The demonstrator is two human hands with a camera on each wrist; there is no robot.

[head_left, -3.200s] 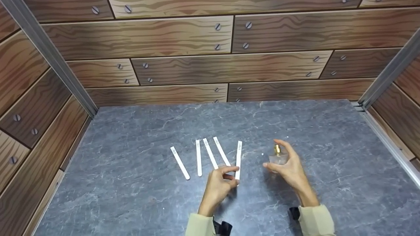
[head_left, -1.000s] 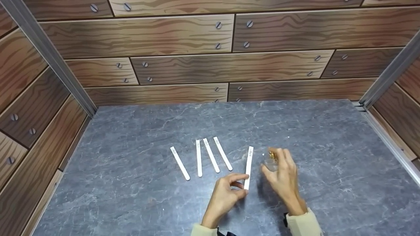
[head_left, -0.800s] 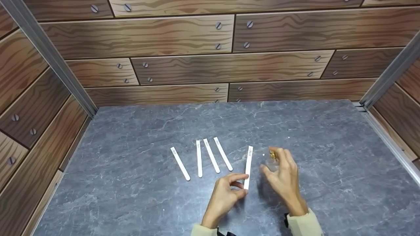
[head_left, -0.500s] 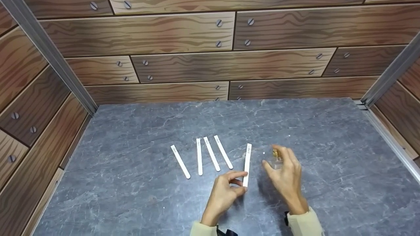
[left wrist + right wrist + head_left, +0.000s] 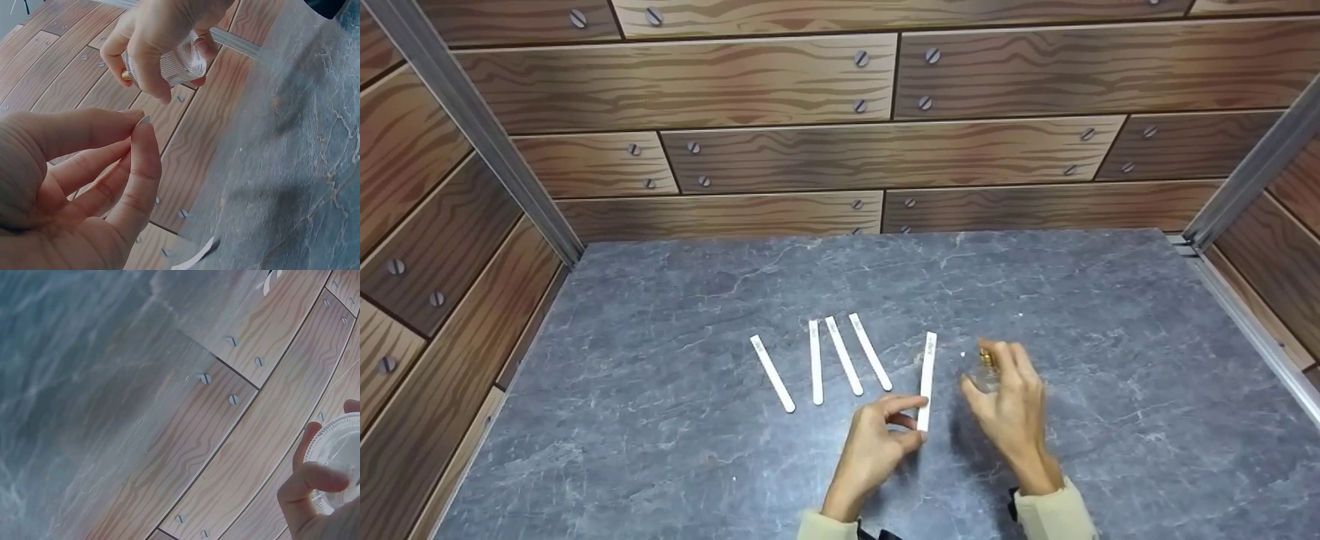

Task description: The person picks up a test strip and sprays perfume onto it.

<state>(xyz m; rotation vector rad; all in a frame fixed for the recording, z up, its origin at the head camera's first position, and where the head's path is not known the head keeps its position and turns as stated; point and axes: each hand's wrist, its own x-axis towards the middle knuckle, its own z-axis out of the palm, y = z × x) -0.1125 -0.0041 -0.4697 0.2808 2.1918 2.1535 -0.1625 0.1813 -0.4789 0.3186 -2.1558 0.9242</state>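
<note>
Calling twelve o'clock straight away from the body, I have my left hand [image 5: 874, 439] pinching a white strip [image 5: 928, 375] at its near end, thumb and forefinger meeting across it, its printed end pointing just past twelve. At three o'clock from the strip, near but apart, my right hand [image 5: 1011, 401] has its fingers curled round a clear glass bottle [image 5: 183, 66], with a finger at the gold top [image 5: 986, 358].

I judge the strip to be thin card or something like it: nearly weightless, fairly stiff along its length, easily creased by a hard squeeze. The near end looks the right place to hold, since that leaves the printed end bare; a light pinch should do, though it could swivel if bumped.

The bottle I expect to be the heavier of the two, rigid, smooth enough to slip, and breakable if dropped. The ribbing on the glass should give some purchase, so I would keep support low on the body and only light contact on the gold top.

Four other strips [image 5: 844, 356] lie on the counter [image 5: 660, 457], between ten and twelve o'clock from my left hand.
</note>
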